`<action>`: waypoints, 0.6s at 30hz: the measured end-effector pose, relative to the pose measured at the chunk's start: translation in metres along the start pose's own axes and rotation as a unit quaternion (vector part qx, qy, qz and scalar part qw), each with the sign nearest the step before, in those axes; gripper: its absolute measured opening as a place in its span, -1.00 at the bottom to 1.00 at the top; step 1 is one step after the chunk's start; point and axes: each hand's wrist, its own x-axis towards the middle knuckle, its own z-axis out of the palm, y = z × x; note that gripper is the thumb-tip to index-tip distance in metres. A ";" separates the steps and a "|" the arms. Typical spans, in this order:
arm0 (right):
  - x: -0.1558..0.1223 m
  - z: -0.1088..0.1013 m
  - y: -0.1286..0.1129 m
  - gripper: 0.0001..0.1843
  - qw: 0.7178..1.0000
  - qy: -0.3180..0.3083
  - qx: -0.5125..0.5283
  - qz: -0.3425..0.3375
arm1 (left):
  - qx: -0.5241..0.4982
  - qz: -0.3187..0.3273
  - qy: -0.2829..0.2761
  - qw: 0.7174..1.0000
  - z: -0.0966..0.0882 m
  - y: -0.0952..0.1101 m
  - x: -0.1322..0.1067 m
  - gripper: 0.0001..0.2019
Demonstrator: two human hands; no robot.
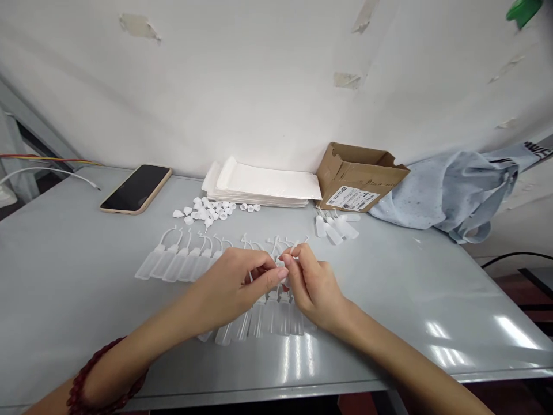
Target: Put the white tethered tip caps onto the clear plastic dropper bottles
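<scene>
My left hand (242,282) and my right hand (313,282) meet over the middle of the table, fingertips pinched together. A small whitish piece shows between them, mostly covered by the fingers. Beneath and around the hands lie small translucent plastic bottles with thin strap-like tails. One row of bottles (173,265) runs to the left, partly behind my left hand. A nearer row of bottles (271,317) lies below the fingers, its tops partly hidden. Beyond my left hand is a loose heap of small white caps (201,210).
Against the wall stand a stack of white envelopes (268,181) and an open cardboard box (358,176). Several more bottles (339,227) lie before the box. A phone (136,189) rests at the left, and a light blue cloth (449,187) drapes over the right back edge.
</scene>
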 end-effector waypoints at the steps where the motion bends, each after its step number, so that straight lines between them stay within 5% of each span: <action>1: -0.002 0.002 0.002 -0.92 1.000 -0.003 0.000 -0.001 | 0.014 0.002 -0.007 1.000 0.001 -0.001 0.000 -0.64; 10: -0.004 -0.003 0.010 -0.80 0.995 -0.034 0.073 0.060 | 0.140 0.153 0.004 0.978 0.013 -0.011 -0.003 -0.82; 14: -0.004 -0.005 0.010 -0.82 0.997 -0.004 0.065 0.050 | 0.093 0.131 0.038 0.986 0.014 -0.010 -0.002 -0.77; 18: -0.006 -0.005 0.008 -0.84 0.998 0.019 0.049 0.024 | 0.054 0.090 0.010 0.994 0.016 -0.004 0.000 -0.67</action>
